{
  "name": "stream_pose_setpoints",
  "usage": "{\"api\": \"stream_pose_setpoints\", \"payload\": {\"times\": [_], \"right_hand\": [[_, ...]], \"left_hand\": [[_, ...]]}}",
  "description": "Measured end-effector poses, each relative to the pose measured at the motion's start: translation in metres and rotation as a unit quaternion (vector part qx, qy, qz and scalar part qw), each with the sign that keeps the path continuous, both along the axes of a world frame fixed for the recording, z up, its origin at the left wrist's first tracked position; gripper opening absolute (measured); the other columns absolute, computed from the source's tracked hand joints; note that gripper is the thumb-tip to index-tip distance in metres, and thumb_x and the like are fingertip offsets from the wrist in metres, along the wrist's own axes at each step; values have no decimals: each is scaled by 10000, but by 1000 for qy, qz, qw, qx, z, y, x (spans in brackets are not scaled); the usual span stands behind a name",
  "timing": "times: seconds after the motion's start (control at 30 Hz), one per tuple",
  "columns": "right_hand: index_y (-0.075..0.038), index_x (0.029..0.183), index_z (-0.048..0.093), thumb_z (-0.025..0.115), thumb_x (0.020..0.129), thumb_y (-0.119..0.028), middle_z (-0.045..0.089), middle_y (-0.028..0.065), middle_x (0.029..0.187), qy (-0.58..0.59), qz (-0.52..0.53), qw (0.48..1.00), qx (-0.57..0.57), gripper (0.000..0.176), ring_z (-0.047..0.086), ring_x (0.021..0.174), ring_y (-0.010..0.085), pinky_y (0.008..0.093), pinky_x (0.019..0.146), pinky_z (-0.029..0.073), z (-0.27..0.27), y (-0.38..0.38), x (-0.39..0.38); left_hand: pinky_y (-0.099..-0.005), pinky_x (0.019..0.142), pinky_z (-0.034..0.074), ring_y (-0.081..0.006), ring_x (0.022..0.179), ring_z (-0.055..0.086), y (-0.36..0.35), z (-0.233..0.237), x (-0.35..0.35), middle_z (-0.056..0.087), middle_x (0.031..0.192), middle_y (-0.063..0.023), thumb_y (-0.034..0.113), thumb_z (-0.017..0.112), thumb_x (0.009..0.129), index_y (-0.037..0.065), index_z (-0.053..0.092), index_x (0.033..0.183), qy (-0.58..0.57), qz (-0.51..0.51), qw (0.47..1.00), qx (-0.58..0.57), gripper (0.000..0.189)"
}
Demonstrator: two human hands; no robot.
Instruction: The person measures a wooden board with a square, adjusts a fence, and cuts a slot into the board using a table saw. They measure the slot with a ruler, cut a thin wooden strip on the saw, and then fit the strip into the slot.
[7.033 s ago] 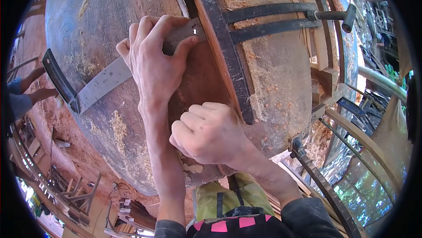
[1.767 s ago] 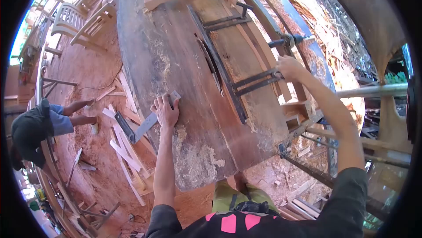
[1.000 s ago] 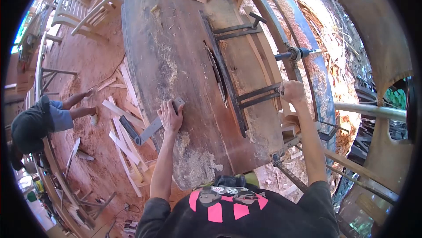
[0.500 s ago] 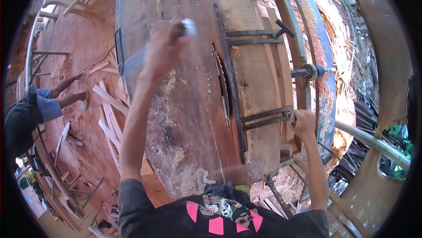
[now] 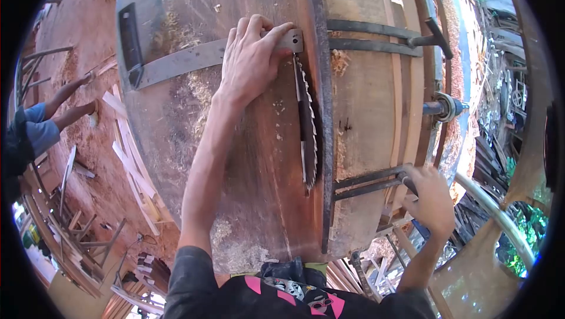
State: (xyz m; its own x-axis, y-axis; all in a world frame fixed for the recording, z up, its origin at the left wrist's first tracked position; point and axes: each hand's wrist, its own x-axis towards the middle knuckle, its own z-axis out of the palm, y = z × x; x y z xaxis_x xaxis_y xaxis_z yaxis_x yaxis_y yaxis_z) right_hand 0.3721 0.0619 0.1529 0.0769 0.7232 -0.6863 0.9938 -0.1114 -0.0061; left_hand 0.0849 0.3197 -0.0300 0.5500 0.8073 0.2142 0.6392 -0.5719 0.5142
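My left hand grips the metal blade of a try square near its end, thumb and fingers over it. The square lies across the wooden saw table, its dark stock at the left and its tip beside the upper end of the circular saw blade. The toothed blade rises through a slot, just left of a long dark metal fence. At the fence's lower slotted arm, my right hand has its fingers curled around a clamp handle, partly hidden by the hand.
Sawdust lies over the saw table. An upper slotted arm has a T-shaped handle. A shaft with a pulley sticks out at the right. A person is at the left, near wood strips on the ground.
My left hand has moved right and down, bringing the square's tip to the saw blade. My right hand stays at the lower clamp handle, its fingers shifted. The view has moved closer.
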Motion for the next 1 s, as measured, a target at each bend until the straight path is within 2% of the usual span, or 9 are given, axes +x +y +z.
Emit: {"api": "stream_pose_setpoints", "payload": {"times": [0.07,0.13,0.2,0.3,0.4,0.53,0.63,0.97,1.0], "right_hand": [[-55,1334,634,868,711,-232,683,149,1070,221,-146,950,166,689,647,988,307,414,900,510,-6,47,-37],[-48,1297,673,873,725,-222,682,174,1087,411,-198,861,227,630,648,1003,285,376,885,511,-26,67,-63],[-47,1255,712,852,749,-153,649,130,1005,368,-209,837,347,536,614,915,278,349,804,502,-59,79,-110],[-45,1277,713,813,774,-69,576,74,923,233,-100,892,375,513,543,820,254,338,716,463,-84,95,-150],[-45,1230,731,775,783,-5,530,62,923,215,-118,863,441,451,511,777,232,331,672,456,-104,90,-158],[-26,1226,723,772,797,-5,534,63,890,236,-175,840,456,432,509,759,197,318,660,451,-111,91,-160],[-13,1158,729,761,802,1,575,63,879,237,-162,841,458,358,513,733,185,308,639,444,-110,90,-158],[-22,1062,731,724,761,34,594,56,852,271,-165,823,471,306,501,702,179,300,604,419,-114,87,-155],[-23,1047,721,716,758,31,591,55,850,276,-159,820,476,294,499,702,182,302,601,418,-115,87,-155]], "left_hand": [[-416,1017,427,-304,1145,540,-1,-2,2,603,1150,-77,224,744,883,188,690,1337,-6,15,1000,-15,458],[-409,1015,423,-291,1131,541,-2,-4,5,612,1143,-69,177,764,855,178,716,1304,-24,23,999,4,452],[-405,999,433,-281,1097,551,-3,-4,5,621,1127,-59,170,773,843,187,723,1297,-19,20,1000,-12,457],[-401,961,459,-269,1038,575,0,-8,6,630,1088,-46,154,778,829,212,732,1285,-27,21,999,22,462],[-402,958,464,-274,1028,580,1,-13,6,633,1070,-49,145,776,827,210,734,1282,-30,17,998,50,462],[-420,909,456,-306,986,550,-2,-4,8,578,970,-112,88,776,748,74,741,1183,-63,8,998,26,437],[-401,944,477,-284,1015,589,-2,-3,13,633,1027,-64,151,789,815,178,749,1216,-48,18,998,39,404],[-380,912,478,-276,969,577,-10,-3,13,594,952,-65,138,817,779,157,763,1169,-59,31,998,9,394],[-388,887,467,-291,946,563,-13,1,16,577,933,-86,84,811,739,106,753,1131,-71,49,996,5,397]]}}
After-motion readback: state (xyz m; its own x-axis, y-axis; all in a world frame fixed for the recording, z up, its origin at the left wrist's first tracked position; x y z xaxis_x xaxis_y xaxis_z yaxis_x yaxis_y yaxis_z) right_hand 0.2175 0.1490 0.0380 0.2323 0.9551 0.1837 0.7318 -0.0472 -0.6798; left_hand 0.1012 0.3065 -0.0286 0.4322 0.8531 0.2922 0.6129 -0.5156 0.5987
